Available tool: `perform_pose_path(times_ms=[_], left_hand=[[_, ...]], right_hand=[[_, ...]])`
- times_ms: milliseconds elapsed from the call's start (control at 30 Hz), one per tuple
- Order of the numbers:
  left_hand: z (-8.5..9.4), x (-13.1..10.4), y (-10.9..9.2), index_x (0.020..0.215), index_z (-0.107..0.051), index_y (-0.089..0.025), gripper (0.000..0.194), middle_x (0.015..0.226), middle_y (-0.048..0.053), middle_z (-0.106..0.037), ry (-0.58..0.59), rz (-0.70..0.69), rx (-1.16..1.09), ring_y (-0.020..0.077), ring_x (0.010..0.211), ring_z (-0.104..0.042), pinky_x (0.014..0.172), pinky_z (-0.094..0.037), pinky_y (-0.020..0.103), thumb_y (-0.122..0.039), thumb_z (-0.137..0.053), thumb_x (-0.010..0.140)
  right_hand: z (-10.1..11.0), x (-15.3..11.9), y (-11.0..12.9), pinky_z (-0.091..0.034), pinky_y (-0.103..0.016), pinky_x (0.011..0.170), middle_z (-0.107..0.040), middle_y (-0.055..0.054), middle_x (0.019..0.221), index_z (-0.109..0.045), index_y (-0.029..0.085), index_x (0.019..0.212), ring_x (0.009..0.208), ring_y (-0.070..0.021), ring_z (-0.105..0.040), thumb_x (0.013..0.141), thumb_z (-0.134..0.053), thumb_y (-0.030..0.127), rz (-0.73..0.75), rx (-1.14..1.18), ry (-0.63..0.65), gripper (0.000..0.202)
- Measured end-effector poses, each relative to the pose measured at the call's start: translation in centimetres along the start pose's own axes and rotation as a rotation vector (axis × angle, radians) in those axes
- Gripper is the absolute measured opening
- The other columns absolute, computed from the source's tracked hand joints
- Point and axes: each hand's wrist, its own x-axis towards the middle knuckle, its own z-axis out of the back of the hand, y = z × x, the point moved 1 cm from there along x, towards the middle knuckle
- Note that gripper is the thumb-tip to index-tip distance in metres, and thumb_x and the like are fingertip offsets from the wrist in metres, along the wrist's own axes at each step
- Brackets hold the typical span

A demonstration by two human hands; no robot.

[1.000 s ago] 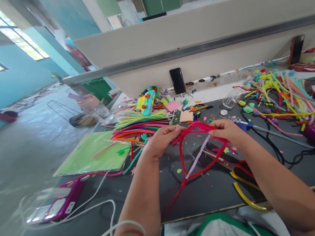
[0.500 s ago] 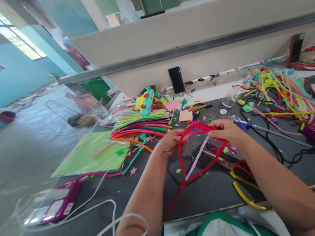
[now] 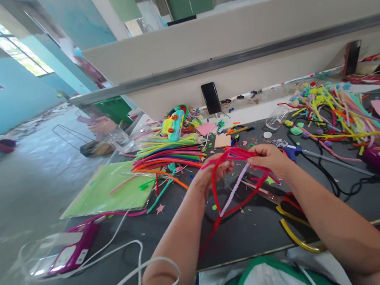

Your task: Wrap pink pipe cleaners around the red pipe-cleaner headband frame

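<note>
Red pipe cleaners (image 3: pixel 215 186) are bent into a rounded loop, with a tail trailing down toward the table edge. A lilac pipe cleaner (image 3: pixel 234 190) crosses the loop diagonally. My right hand (image 3: pixel 271 161) is closed, pinching the red strands and the lilac one's upper end between thumb and fingers. At the loop's upper left, my left hand (image 3: pixel 215 173) has its fingers curled around the red strands, and a pinkish-red end sticks out over it. Scissors (image 3: pixel 283 200) with red and yellow handles lie beneath the loop, partly covered by it and by my right forearm.
A bundle of coloured pipe cleaners (image 3: pixel 167 155) and a green sheet pack (image 3: pixel 107 187) lie left. A blue glue gun (image 3: pixel 292 151) is right of my hand, near a tangled pile (image 3: pixel 337 112). A phone (image 3: pixel 211 98) leans on the partition. A white cable (image 3: pixel 139 263) crosses my left forearm.
My left hand has shifted its fingers inward along the red strands, toward the loop's middle. My right hand keeps its pinch. The view has shifted slightly.
</note>
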Motion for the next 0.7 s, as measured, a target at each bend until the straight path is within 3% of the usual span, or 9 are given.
perform_pose_path(times_ms=[100, 233, 433, 700], left_hand=[[-1.8, 0.4, 1.5, 0.083, -0.069, -0.013, 0.031, 0.077, 0.006, -0.067, 0.050, -0.062, 0.045, 0.0158, 0.071, -0.061, 0.066, -0.048, 0.027, -0.029, -0.081, 0.059], [-3.0, 0.6, 2.0, 0.081, -0.069, -0.014, 0.026, 0.075, 0.003, -0.066, -0.027, -0.180, 0.040, 0.0154, 0.072, -0.061, 0.068, -0.047, 0.027, -0.032, -0.078, 0.064], [-3.3, 0.6, 1.9, 0.076, -0.066, -0.012, 0.020, 0.067, 0.000, -0.063, -0.068, -0.194, 0.022, 0.0119, 0.065, -0.058, 0.065, -0.046, 0.025, -0.029, -0.074, 0.068], [-3.3, 0.9, 3.0, 0.080, -0.066, -0.013, 0.022, 0.068, 0.000, -0.062, -0.099, -0.127, -0.242, 0.0090, 0.063, -0.057, 0.066, -0.046, 0.022, -0.026, -0.077, 0.067]], right_hand=[[-0.1, 0.1, -0.1, -0.037, -0.023, 0.055, -0.059, 0.002, 0.061, -0.065, 0.016, 0.079, 0.055, -0.0099, -0.051, 0.070, -0.070, 0.037, 0.008, -0.019, 0.018, 0.023], [-0.1, 0.2, -0.2, -0.038, -0.023, 0.056, -0.060, 0.002, 0.061, -0.065, 0.017, 0.078, 0.056, -0.0106, -0.052, 0.071, -0.068, 0.036, 0.002, -0.083, 0.017, 0.021], [-0.3, 0.3, -0.2, -0.038, -0.023, 0.054, -0.060, 0.001, 0.060, -0.064, 0.017, 0.077, 0.055, -0.0113, -0.052, 0.074, -0.064, 0.035, 0.009, -0.236, -0.014, 0.018], [-0.4, 0.4, -0.5, -0.039, -0.024, 0.056, -0.061, 0.001, 0.061, -0.065, 0.017, 0.078, 0.057, -0.0123, -0.053, 0.074, -0.063, 0.032, 0.000, -0.267, -0.034, 0.015]])
